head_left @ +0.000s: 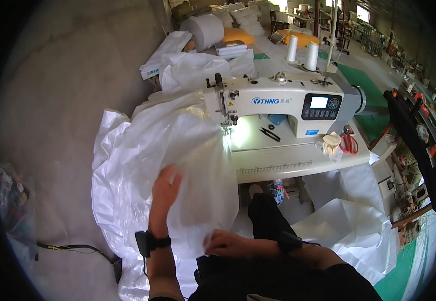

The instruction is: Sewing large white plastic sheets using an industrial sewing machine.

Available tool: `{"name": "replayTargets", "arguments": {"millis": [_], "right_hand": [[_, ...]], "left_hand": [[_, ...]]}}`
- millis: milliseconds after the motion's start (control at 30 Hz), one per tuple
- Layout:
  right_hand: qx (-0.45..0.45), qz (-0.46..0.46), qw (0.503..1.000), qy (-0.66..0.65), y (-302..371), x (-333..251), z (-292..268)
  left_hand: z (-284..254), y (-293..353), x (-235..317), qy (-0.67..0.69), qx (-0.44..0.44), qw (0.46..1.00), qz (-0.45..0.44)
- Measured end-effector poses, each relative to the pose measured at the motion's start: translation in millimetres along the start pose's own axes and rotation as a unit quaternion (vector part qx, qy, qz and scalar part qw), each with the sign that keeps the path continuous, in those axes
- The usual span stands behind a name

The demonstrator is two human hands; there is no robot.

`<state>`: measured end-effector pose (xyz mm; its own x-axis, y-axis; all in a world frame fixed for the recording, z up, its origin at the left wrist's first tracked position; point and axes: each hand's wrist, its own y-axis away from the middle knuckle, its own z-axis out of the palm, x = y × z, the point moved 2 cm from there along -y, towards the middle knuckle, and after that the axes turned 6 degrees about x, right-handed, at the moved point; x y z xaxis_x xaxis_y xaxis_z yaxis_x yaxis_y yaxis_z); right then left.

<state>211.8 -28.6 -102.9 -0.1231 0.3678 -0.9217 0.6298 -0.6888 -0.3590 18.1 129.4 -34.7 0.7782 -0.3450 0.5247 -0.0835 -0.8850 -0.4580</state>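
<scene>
Head view: 2 bare hands work at a white sheet [205, 180], which runs from the lit needle area [225, 129] of a sewing machine [291, 100] down toward the person's body. The left grip [166, 185] lies over the sheet, fingers loosely extended and a little apart, with no fold visibly pinched in it. The right grip [223, 243], closer to the body and to the right of the left, has half-curled fingers at the sheet's near part; whether it pinches the material, I cannot tell.

The step in hand looks like smoothing and lining up the sheet for a seam — the needle area sits ahead of both grips, to the left grip's right. The next move seems to call for a light, flat left palm to steer the material while the right evens the near edge — hard tugging could skew the stitch line. Ahead and to the right of the grips, black snips [269, 134] and red scissors [348, 144] lie untouched on the desk [323, 159].
</scene>
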Motion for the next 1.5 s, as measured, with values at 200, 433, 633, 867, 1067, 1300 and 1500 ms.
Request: {"name": "replayTargets", "arguments": {"millis": [200,433,633,867,1067,1300,1500], "right_hand": [[0.009,-0.054,0.892,0.449,-34.9,2.5,9.1],[-0.173,0.006,0.748,0.64,0.1,72.1,32.6],[-0.336,-0.024,0.837,0.431,32.3,28.6,24.3],[-0.263,-0.052,0.924,0.273,63.0,28.5,24.4],[-0.308,0.179,0.857,0.372,47.2,20.9,45.0],[-0.357,0.026,0.882,0.306,40.4,18.3,65.7],[-0.275,-0.036,0.906,0.319,23.0,-17.7,58.6]], "left_hand": [[14.2,32.0,-78.0,-0.238,-0.008,0.971,-0.032],[16.6,-8.6,-130.7,-0.279,-0.05,0.958,-0.027],[14.3,-38.2,-123.3,-0.246,-0.091,0.964,-0.04],[-3.3,-33.5,-124.3,-0.23,-0.116,0.965,-0.048],[-19.4,94.1,17.0,0.401,-0.134,0.903,-0.079],[-13.8,270.1,-30.2,-0.249,-0.199,0.91,-0.265],[-87.2,246.5,-19.2,-0.28,-0.063,0.953,-0.093]]}}
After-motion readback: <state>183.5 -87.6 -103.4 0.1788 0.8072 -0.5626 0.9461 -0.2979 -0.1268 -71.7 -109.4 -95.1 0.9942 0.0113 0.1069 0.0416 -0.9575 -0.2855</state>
